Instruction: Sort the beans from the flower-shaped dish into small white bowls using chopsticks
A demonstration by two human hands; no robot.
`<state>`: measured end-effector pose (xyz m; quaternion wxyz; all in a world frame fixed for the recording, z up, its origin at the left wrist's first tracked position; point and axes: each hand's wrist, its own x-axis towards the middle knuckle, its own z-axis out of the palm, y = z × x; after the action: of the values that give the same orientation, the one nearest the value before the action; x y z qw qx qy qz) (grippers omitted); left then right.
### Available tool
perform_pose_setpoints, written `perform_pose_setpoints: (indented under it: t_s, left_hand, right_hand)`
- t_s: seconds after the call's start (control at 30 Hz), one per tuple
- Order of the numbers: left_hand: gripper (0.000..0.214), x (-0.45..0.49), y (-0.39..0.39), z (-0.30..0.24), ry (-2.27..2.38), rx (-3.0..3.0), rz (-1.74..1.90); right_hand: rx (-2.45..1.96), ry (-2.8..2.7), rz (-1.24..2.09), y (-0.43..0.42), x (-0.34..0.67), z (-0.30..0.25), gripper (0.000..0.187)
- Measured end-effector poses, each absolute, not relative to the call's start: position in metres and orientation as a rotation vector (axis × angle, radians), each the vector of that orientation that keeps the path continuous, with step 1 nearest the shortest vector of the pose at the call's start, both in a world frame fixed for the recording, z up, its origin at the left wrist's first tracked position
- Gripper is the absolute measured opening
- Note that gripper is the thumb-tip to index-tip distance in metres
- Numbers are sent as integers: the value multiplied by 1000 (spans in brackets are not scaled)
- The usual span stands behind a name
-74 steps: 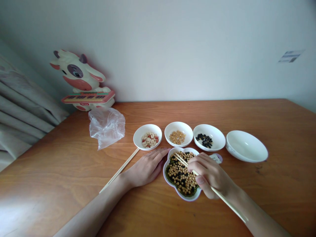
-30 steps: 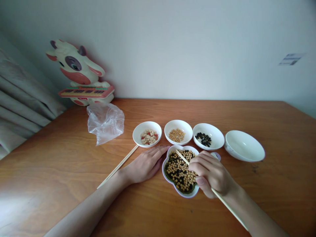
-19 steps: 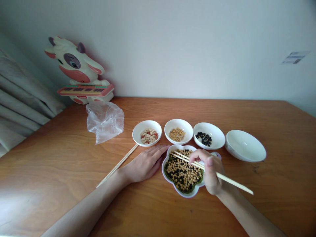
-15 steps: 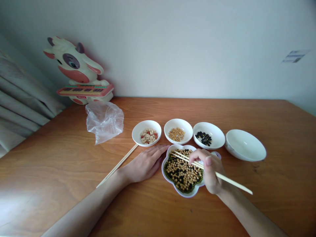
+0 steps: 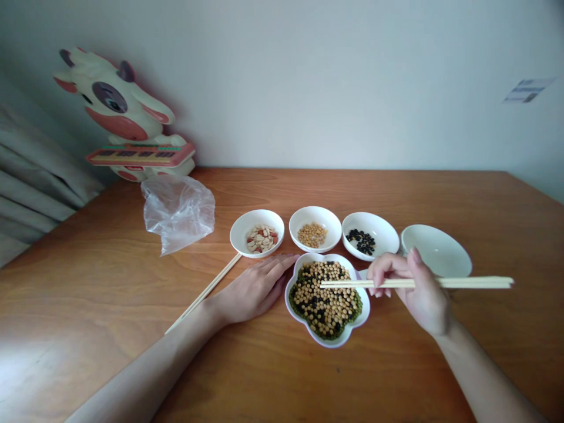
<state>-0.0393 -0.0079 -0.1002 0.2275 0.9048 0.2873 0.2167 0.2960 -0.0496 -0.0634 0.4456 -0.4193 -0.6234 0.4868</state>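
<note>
My right hand [image 5: 414, 288] grips a pair of pale wooden chopsticks [image 5: 467, 282], held nearly level. Their tips are over the flower-shaped dish [image 5: 288, 299], pressed together with nothing visible between them. In the dish lie mixed soybeans, black beans and green beans [image 5: 328, 299]. My left hand [image 5: 255, 292] rests flat on the table, fingers stretched out, the fingertips at the dish's left rim. Behind the dish stand white bowls: one with flat pale and reddish seeds [image 5: 262, 238], one with soybeans [image 5: 312, 234], one with black beans [image 5: 361, 241].
An empty white bowl [image 5: 440, 252] stands at the right end of the row. Another chopstick pair [image 5: 202, 294] lies left, partly under my left forearm. A crumpled plastic bag [image 5: 178, 211] and a cow-shaped toy keyboard [image 5: 136, 154] are at the back left, by a curtain [image 5: 39, 182].
My right hand has moved right and away from the dish's middle, and the chopsticks have swung from slanted to nearly level. The left hand keeps its place. The view has shifted slightly.
</note>
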Motion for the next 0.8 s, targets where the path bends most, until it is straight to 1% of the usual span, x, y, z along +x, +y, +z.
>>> perform_pose_setpoints:
  t_s: [0.13, 0.3, 0.57, 0.8]
  left_hand:
    - [55, -40, -8, -101, 798, 2497, 583]
    - [55, -40, -8, -100, 793, 2494, 598]
    - [58, -41, -8, -104, 802, 2499, 560]
    - [58, -40, -7, -103, 806, 2502, 586]
  right_hand:
    - [-1083, -1592, 1214, -51, 295, -65, 73]
    - [-1111, -1633, 1220, -49, 301, -66, 77]
    - [-1088, -1776, 1240, -54, 296, -74, 74]
    - [-1091, -1874, 1139, -54, 291, -70, 74]
